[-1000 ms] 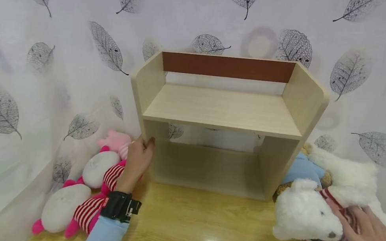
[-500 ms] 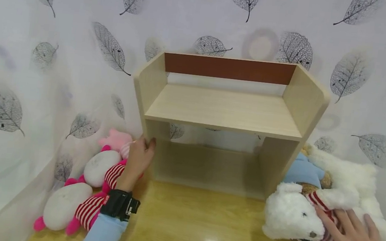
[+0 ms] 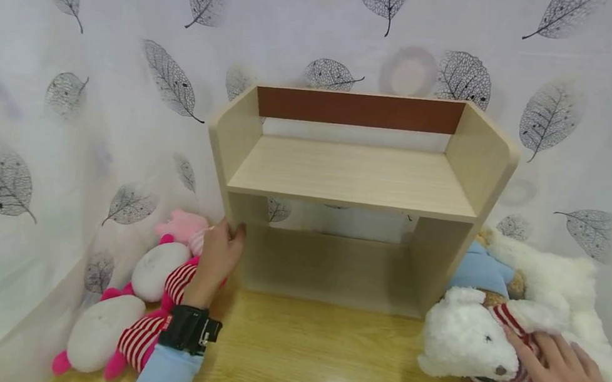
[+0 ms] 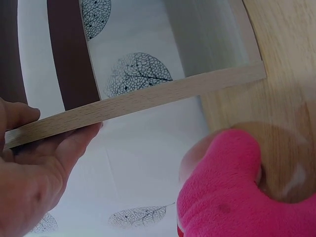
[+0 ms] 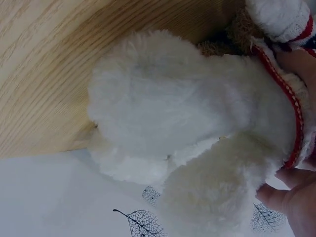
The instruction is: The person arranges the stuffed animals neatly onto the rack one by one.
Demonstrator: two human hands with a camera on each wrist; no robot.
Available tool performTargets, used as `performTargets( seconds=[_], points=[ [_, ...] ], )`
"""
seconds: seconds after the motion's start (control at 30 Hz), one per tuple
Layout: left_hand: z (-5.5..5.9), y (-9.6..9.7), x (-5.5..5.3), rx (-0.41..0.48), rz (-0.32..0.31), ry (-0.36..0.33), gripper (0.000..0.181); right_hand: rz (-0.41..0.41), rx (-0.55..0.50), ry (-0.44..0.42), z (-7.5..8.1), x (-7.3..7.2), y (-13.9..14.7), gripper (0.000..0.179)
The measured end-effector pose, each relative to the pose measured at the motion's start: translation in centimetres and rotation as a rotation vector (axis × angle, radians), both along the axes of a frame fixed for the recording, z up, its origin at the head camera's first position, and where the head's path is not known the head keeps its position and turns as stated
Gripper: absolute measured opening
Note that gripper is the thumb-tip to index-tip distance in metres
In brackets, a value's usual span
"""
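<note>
A light wooden desktop shelf (image 3: 356,171) stands against the wall covering. My left hand (image 3: 221,254) pinches the front edge of its left side panel (image 4: 148,98), thumb on one face and fingers on the other. At the right, my right hand (image 3: 562,378) holds a white teddy bear (image 3: 468,335) round its red-and-white knitted sweater (image 5: 291,98). The bear leans sideways, its head toward the shelf. In the right wrist view its white furry legs (image 5: 158,98) point away from the hand, and fingertips show at the sweater's hem.
Several pink plush toys (image 3: 100,331) in striped clothes lie left of the shelf, close by the left forearm. A plush toy in blue (image 3: 483,269) and another white plush (image 3: 563,271) lie right of it. The wooden tabletop (image 3: 322,350) extends in front.
The right hand and the white teddy bear have shifted slightly left, toward the shelf, mostly in the first half second. My left hand keeps its grip on the panel.
</note>
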State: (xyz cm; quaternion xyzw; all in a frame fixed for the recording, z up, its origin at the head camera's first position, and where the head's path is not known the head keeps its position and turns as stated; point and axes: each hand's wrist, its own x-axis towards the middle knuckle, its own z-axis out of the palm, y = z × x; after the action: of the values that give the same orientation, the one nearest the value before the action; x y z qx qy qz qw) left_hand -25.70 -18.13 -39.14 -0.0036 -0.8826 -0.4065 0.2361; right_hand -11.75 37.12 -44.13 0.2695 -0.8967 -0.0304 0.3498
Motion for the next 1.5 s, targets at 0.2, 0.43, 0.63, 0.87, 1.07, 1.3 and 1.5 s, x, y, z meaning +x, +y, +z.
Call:
performTargets(
  seconds=[0.2,0.43,0.63,0.87,1.07,1.3,1.5],
  points=[
    [-0.4,0.2,0.2,-0.002,-0.02,0.002,0.018,-0.008,0.015,0.032,-0.5,0.4,0.1,0.093],
    [-0.6,0.1,0.5,-0.016,0.009,0.017,0.024,0.028,0.007,0.081,-0.1,0.9,0.0,0.087],
    [-0.7,-0.3,0.5,-0.035,0.044,0.086,0.02,0.064,0.006,0.077,0.8,1.1,-0.6,0.085],
    [-1.1,-0.1,0.2,-0.082,0.008,0.167,0.025,0.069,-0.16,0.112,1.2,1.6,-2.8,0.086],
    [-0.9,0.0,0.1,-0.081,0.019,0.165,0.028,0.189,-0.334,0.208,2.2,-0.1,-6.0,0.075],
    [-1.0,0.2,-0.1,-0.086,-0.001,0.153,0.029,0.237,-0.483,0.052,3.5,-1.2,-10.1,0.078],
    [-1.2,0.4,0.2,-0.053,0.017,0.125,0.023,0.211,-0.568,-0.025,3.0,-2.7,-13.4,0.081]
  ],
)
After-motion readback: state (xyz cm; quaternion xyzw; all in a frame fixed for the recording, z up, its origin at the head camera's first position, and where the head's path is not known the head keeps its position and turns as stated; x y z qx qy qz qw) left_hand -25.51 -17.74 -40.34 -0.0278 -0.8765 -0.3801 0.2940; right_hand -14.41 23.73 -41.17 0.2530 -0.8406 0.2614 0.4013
